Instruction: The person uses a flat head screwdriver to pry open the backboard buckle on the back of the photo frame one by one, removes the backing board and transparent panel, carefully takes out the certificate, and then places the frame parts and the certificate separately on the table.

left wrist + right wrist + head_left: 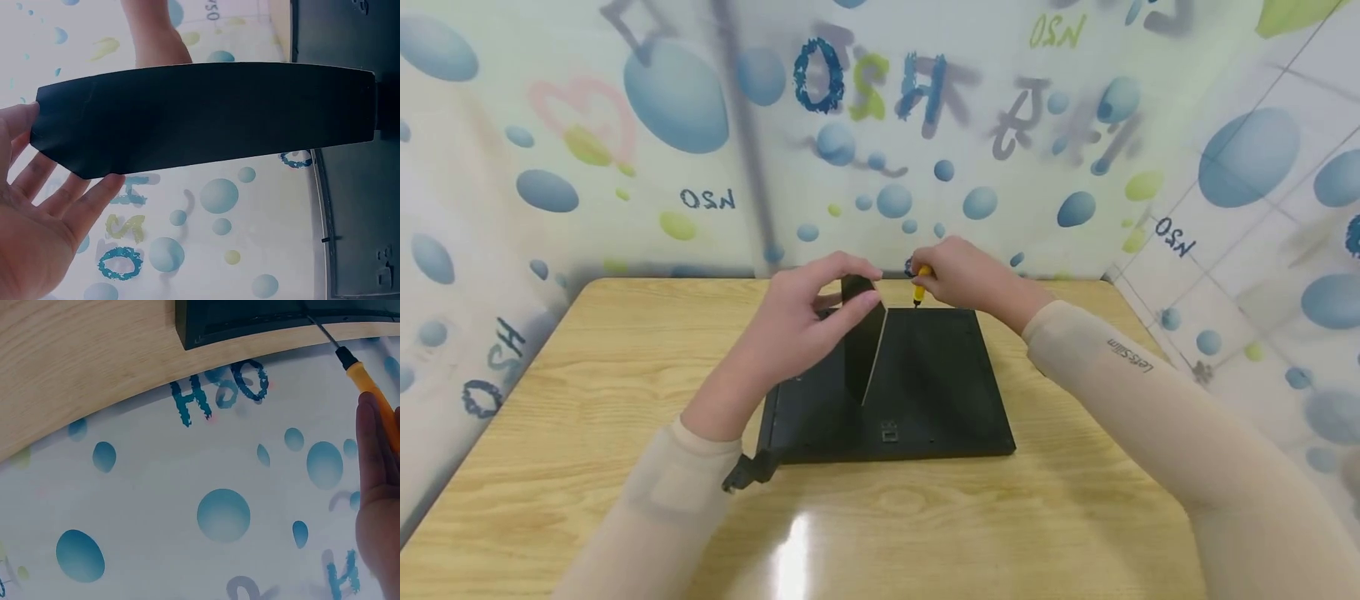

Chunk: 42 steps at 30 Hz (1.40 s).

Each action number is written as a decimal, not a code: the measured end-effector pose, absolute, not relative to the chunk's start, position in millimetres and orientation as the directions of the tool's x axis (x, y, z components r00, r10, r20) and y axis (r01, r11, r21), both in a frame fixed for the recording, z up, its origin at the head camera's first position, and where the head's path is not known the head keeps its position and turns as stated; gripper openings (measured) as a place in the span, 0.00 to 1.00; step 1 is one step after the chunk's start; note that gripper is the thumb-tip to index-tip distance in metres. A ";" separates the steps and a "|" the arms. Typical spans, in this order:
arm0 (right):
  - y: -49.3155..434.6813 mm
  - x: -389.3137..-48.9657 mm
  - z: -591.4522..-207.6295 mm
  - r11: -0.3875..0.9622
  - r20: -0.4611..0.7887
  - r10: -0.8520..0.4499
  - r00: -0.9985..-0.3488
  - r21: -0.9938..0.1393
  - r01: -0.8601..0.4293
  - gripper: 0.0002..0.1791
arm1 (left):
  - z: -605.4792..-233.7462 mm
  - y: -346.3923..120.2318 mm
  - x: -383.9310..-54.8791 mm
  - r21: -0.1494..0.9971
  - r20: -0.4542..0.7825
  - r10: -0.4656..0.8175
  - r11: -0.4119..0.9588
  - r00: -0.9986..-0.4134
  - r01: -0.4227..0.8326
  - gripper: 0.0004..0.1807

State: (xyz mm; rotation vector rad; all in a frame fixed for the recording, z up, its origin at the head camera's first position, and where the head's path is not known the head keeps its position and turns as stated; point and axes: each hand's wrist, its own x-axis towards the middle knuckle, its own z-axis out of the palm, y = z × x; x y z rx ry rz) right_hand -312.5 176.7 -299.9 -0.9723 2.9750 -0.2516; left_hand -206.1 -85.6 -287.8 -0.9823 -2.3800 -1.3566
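A flat black picture frame [955, 383] lies back side up on the table, its easel leg [861, 350] raised from the back. My left hand [797, 321] holds the leg's free end between thumb and fingers; the left wrist view shows the fingertips along the end of the long black leg [206, 119]. At the far edge of the frame, my right hand [957, 273] grips a screwdriver with a yellow handle [919, 290]. The screwdriver's thin metal shaft [326, 332] points at the frame's edge, tip right at it.
The wood-grain table [625, 375] extends on both sides of the frame and in front. A wall covering [895, 142] with blue bubbles and letters rises right behind the table's far edge. A small metal hanger [889, 435] sits near the frame's close edge.
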 end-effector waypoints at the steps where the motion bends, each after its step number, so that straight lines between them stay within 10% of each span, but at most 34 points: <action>1: 178.3 -310.1 -300.0 0.792 0.060 -0.590 -0.805 -0.150 -0.591 0.09 | -286.6 -85.0 -207.3 0.669 0.495 0.444 0.354 -0.747 0.654 0.13; 8: 203.2 -288.9 -293.6 0.818 0.150 -0.515 -0.844 -0.210 -0.536 0.09 | -278.4 -83.0 -217.9 0.663 0.438 0.497 0.384 -0.749 0.643 0.13; 15: 238.6 -284.2 -297.3 0.800 0.066 -0.264 -0.962 -0.543 -0.257 0.17 | -268.1 -78.4 -234.8 0.626 0.362 0.592 0.418 -0.720 0.658 0.15; 24: 260.1 -297.6 -321.4 0.345 -0.035 -0.070 -0.997 -0.939 0.009 0.24 | -271.8 -79.7 -237.1 0.656 0.304 0.589 0.440 -0.749 0.613 0.17; 42: 225.9 -324.0 -354.6 0.618 0.011 -0.378 -0.926 -0.741 -0.262 0.19 | -274.0 -71.6 -234.7 0.636 0.365 0.567 0.427 -0.738 0.642 0.18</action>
